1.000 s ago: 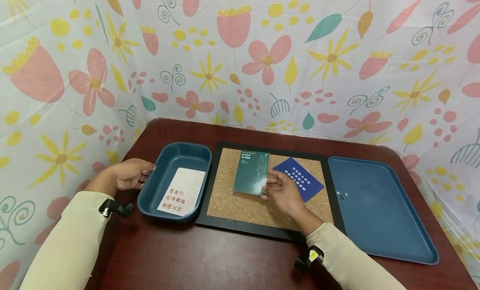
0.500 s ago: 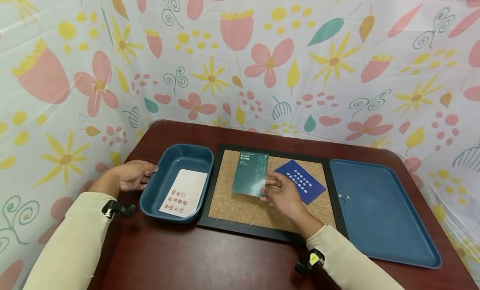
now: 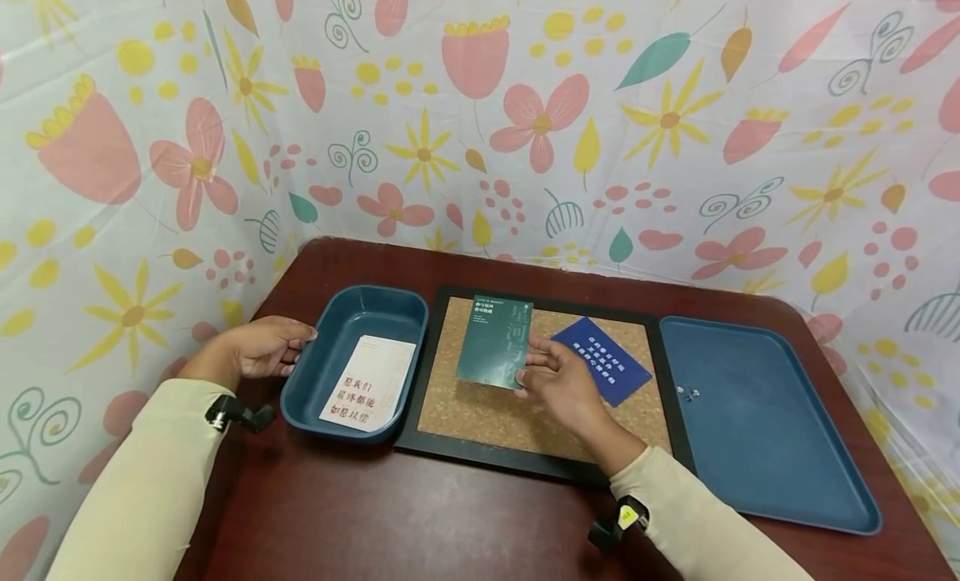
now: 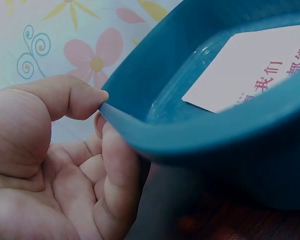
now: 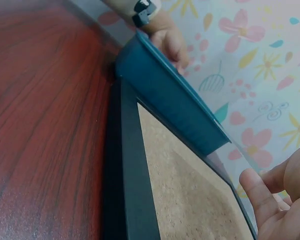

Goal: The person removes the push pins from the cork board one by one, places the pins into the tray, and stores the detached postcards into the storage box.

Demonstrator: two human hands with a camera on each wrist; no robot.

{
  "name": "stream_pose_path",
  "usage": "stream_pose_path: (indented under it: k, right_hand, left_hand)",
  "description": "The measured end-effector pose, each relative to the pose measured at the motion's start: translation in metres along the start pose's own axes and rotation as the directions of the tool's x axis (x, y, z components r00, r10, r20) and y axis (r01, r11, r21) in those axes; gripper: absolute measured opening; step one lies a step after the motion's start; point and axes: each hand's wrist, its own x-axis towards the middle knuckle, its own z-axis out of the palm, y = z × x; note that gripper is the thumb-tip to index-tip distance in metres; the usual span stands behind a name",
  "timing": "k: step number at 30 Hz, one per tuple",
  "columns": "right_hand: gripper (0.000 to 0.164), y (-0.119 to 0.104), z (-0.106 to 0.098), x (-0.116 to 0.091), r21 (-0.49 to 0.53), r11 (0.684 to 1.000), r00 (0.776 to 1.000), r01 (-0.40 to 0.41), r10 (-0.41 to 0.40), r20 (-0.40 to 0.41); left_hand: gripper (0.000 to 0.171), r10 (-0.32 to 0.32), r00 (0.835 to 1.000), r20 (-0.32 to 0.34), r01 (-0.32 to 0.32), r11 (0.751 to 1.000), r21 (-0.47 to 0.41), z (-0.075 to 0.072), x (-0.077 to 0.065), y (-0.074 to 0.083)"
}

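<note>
My left hand pinches the left rim of a deep blue tray between thumb and fingers, as the left wrist view shows closely. Inside that tray lies a white card with red Chinese characters. My right hand pinches a dark green card by its lower right edge. The green card is held above a cork board with a black frame. Behind the right hand, a blue card with white characters lies slanted on the cork. In the right wrist view the green card shows only edge-on.
A shallow blue tray sits right of the cork board, with several tiny shiny pieces near its left edge. Everything stands on a dark red-brown table. A flower-patterned curtain surrounds the back and sides.
The green card in my right hand has shifted slightly left and up over the cork. My left hand keeps its hold on the deep tray's rim. The head view has moved slightly.
</note>
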Motion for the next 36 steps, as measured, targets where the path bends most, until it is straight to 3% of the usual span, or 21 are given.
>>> stream_pose_path:
  k: [36]
  right_hand:
    - [0.06,0.0,0.039,-0.002,0.107,0.994,0.999,0.016,-0.019,0.027]
  left_hand:
    - [0.021,-0.008,1.0,-0.019,0.008,0.999,0.036,0.0,-0.001,0.003]
